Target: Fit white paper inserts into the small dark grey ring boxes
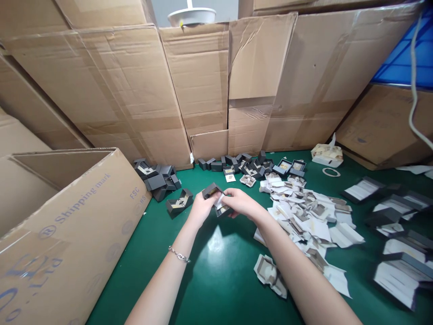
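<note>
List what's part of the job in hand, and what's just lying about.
Part of it, likely:
open dark box, held by left hand and right hand
similar dark boxes
white paper pile

Apparently lying about:
tissue pack
white ring

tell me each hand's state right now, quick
Left hand: closed, holding a small dark box, opened.
Right hand: at the same box; exact grip cannot be told.

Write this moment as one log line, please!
left hand: holds open dark box | right hand: on same box | white packaging pile: right of hands | surface: green table
</note>
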A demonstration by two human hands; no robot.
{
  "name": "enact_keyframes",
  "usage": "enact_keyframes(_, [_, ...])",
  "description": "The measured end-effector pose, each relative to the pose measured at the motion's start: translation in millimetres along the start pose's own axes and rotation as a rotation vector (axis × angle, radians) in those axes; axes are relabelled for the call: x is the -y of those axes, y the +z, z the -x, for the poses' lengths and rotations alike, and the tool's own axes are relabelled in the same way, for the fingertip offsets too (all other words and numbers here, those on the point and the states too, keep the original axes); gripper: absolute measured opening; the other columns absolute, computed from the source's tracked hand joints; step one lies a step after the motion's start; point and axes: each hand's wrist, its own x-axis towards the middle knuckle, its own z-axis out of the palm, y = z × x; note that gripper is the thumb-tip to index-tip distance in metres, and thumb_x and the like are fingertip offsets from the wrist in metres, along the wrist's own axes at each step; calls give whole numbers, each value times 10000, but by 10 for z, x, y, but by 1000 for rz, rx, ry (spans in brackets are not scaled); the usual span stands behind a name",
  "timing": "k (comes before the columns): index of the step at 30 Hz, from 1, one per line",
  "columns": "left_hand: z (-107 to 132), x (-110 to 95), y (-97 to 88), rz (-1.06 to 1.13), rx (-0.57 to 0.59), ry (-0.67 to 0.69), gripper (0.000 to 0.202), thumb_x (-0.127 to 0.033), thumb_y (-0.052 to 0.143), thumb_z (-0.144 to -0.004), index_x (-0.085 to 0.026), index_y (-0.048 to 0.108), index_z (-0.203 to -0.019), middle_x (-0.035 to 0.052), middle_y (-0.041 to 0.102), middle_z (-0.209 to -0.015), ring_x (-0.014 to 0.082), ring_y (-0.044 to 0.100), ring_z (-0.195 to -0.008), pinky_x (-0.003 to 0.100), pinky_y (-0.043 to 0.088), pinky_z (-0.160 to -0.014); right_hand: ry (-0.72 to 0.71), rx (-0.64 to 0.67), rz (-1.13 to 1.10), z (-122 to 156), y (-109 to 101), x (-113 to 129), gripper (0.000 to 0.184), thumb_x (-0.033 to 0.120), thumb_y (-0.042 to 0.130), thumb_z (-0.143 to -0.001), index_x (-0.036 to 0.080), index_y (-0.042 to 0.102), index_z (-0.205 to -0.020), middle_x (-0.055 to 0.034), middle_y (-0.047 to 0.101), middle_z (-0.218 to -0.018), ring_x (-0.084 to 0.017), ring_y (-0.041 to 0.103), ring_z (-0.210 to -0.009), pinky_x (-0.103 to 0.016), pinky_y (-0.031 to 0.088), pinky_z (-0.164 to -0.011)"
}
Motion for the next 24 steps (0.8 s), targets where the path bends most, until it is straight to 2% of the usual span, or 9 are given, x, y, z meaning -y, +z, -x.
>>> enact_keyframes(4, [6, 21, 41, 323, -102, -71, 438, -437, 757, -586, -133, 612, -866, 33, 654, -761, 145, 607, -656, 259, 482, -587, -89, 59, -207, 101, -76, 55, 415, 465, 527, -793, 206, 511, -1116, -32, 627, -834, -122, 590, -615, -209, 481, -495])
enact_keyframes(6, [9, 30, 82, 443, -179, -49, 460, -415, 769, -582, -145, 599, -914, 45, 670, -847, 143, 627, -707, 251, 493, -616, -175, 48, -201, 131, -59, 60, 567, 485, 578, -757, 239, 443, -1249, -53, 606, -1004, -137, 605, -747, -217, 492, -561])
enact_keyframes(8, [22, 25, 130, 508, -182, -9, 469, -372, 772, -592, -156, 591, -967, 64, 674, -948, 160, 641, -803, 264, 505, -688, -250, -18, -105, 129, -6, 49, 697, 442, 648, -703, 272, 376, -1321, -54, 584, -1100, -142, 601, -797, -242, 494, -630])
enact_keyframes(10, [48, 0, 171, 521, -131, 17, 458, -337, 760, -617, -158, 589, -1002, 88, 665, -1028, 187, 638, -891, 286, 506, -755, -303, -119, -30, 96, 52, 29, 674, 371, 652, -695, 270, 389, -1307, -40, 598, -1096, -146, 596, -825, -271, 486, -715])
enact_keyframes(13, [96, -67, 187, 459, -62, -15, 436, -303, 738, -651, -162, 584, -1034, 97, 647, -1085, 200, 622, -946, 297, 499, -785, -353, -253, -55, 21, 69, 8, 461, 278, 568, -725, 238, 484, -1177, -17, 622, -1020, -155, 591, -888, -274, 476, -770])
enact_keyframes(17, [146, -139, 109, 362, 86, -108, 568, -260, 772, -610, -216, 546, -1129, 69, 619, -1115, 174, 605, -918, 268, 498, -704, -329, -313, -192, -39, -55, 5, 425, 216, 482, -712, 223, 481, -1137, -15, 619, -952, -139, 609, -713, -241, 493, -589])
enact_keyframes(20, [158, -147, 30, 369, 267, -143, 731, -308, 769, -622, -308, 438, -1274, 60, 574, -1179, 162, 607, -884, 267, 501, -658, -361, -378, -136, -35, -144, 2, 364, 165, 457, -675, 200, 553, -1024, -6, 628, -863, -121, 573, -603, -237, 472, -559])
enact_keyframes(22, [153, -143, 3, 340, 336, -149, 620, -403, 695, -698, -298, 464, -1264, 70, 584, -1157, 161, 611, -874, 261, 495, -654, -410, -431, -16, -22, -159, -5, 331, 131, 443, -652, 197, 602, -934, 0, 639, -826, -124, 561, -621, -240, 459, -592])
enact_keyframes(24, [141, -140, 2, 254, 315, -135, 477, -413, 649, -740, -255, 543, -1177, 75, 602, -1128, 166, 610, -901, 242, 482, -660, -455, -468, 93, -12, -139, -13, 330, 110, 427, -647, 206, 626, -892, 6, 647, -809, -131, 558, -659, -243, 448, -630])
